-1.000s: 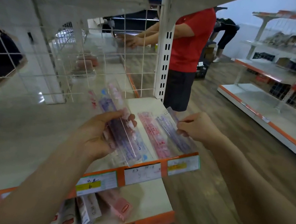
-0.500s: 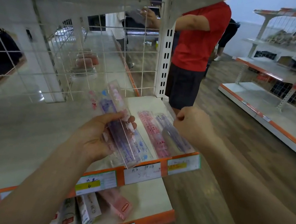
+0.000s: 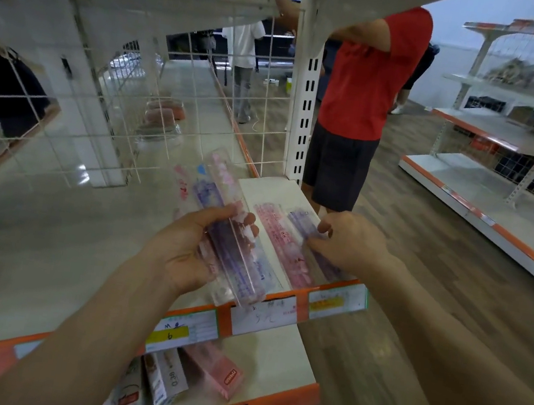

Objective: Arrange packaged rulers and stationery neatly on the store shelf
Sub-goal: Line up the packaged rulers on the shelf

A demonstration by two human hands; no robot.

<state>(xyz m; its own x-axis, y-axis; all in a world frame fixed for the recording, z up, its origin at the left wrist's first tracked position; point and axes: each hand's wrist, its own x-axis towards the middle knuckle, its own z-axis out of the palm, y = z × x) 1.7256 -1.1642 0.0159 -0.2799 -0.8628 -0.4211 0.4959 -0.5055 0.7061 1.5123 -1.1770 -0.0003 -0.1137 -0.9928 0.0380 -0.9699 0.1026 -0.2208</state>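
Left hand: your left hand (image 3: 182, 252) grips a bundle of ruler packets (image 3: 234, 249), with the thumb across the top and the fingers curled underneath.
Bundle position: it is held over the front right part of the shelf (image 3: 62, 241), with its long side pointing away from you.
Right hand: your right hand (image 3: 353, 243) has curled fingers, and the thumb and fingertips pinch the purple ruler packet (image 3: 303, 225).
Purple ruler packet: it lies flat at the right end of the shelf.
Pink ruler packet (image 3: 275, 238): it lies flat just beside the purple one, on its left.
Price labels (image 3: 264, 313): they are fixed along the orange front edge.
Lower shelf (image 3: 273, 359): it holds a pink box (image 3: 216, 368) and other small boxes.
Background: a person in a red shirt (image 3: 365, 71) stands past the shelf end.
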